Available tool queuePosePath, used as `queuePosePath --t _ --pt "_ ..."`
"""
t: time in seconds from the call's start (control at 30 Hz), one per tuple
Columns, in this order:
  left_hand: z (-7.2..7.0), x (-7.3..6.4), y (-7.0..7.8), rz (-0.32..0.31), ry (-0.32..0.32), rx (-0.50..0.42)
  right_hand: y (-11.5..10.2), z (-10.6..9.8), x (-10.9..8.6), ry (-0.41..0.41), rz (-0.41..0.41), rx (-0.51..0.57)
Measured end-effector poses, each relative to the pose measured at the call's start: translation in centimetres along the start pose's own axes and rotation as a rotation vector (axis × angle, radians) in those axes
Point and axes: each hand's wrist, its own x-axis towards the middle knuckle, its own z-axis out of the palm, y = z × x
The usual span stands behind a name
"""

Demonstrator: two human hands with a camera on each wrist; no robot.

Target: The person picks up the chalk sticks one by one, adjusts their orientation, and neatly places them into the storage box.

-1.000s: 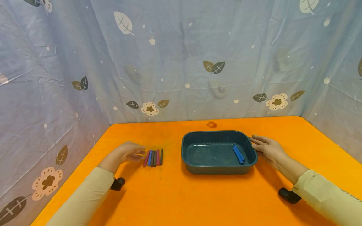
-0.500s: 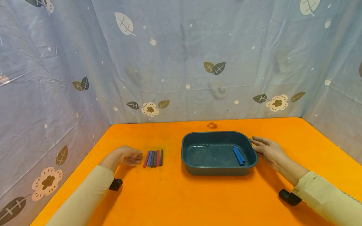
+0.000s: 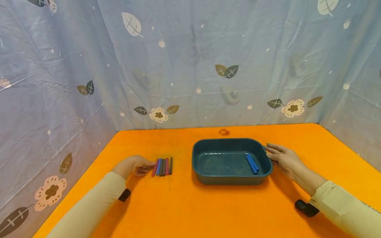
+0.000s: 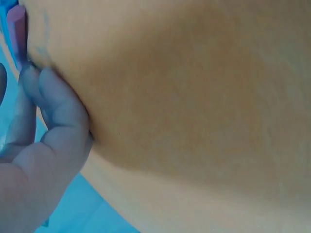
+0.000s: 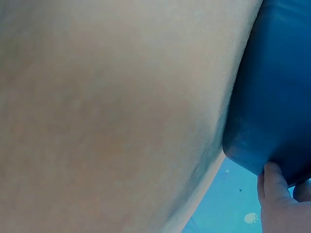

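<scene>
My left hand (image 3: 139,166) is at the left end of a row of chalk sticks, its fingers curled and fingertips drawn together on the outermost red chalk stick (image 3: 154,168). In the left wrist view those fingertips meet the near end of the red chalk stick (image 4: 18,34). Beside it in the row lie a blue chalk stick (image 3: 158,167) and several brown and red ones. A dark teal basin (image 3: 229,180) stands to the right, with two blue chalk sticks (image 3: 252,164) inside. My right hand (image 3: 282,159) rests its extended fingers against the basin's right end.
An orange table (image 3: 178,211) lies under everything, with smudges around the chalk row. Patterned blue-grey cloth (image 3: 184,66) closes off the back and both sides. A reddish ring mark (image 3: 224,132) shows behind the basin.
My left hand drew back slightly to the left, then came right to the red chalk stick, its fingers curling in. My right hand and the basin have stayed in place.
</scene>
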Motion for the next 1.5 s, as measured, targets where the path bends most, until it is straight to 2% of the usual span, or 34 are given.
queuePosePath --t 0.13,0.27,0.43,0.6,0.73,0.9,1.1,1.2,1.4,1.5 --pt "0.7 0.1 0.3 -0.039 0.093 0.023 -0.1 0.0 -0.1 -0.005 0.007 -0.012" --pt "1.3 0.2 0.8 -0.049 0.155 0.118 -0.2 -0.1 -0.2 -0.004 0.01 -0.017" --pt "1.6 0.2 1.1 -0.051 0.163 0.203 -0.3 0.0 -0.1 -0.003 0.011 -0.023" --pt "1.5 -0.1 1.0 -0.051 0.155 0.175 -0.3 0.0 -0.1 -0.009 0.014 -0.03" --pt "1.4 -0.4 0.6 -0.018 0.157 0.134 -0.3 0.0 0.0 -0.012 0.009 -0.028" --pt "0.9 -0.5 0.2 0.024 0.118 0.092 -0.2 0.0 0.0 0.004 0.018 -0.049" --pt "0.2 -1.1 -0.3 0.063 -0.015 0.016 -0.2 0.2 -0.1 0.018 0.018 -0.048" --pt "0.3 -1.3 -0.4 0.092 -0.057 -0.037 -0.2 0.2 -0.1 0.014 0.019 -0.044" --pt "0.9 -2.1 0.3 0.126 -0.093 -0.169 -0.3 0.2 -0.2 0.013 0.016 -0.062" --pt "1.2 -2.6 0.7 0.144 -0.107 -0.193 -0.3 0.2 -0.3 0.01 0.017 -0.059"
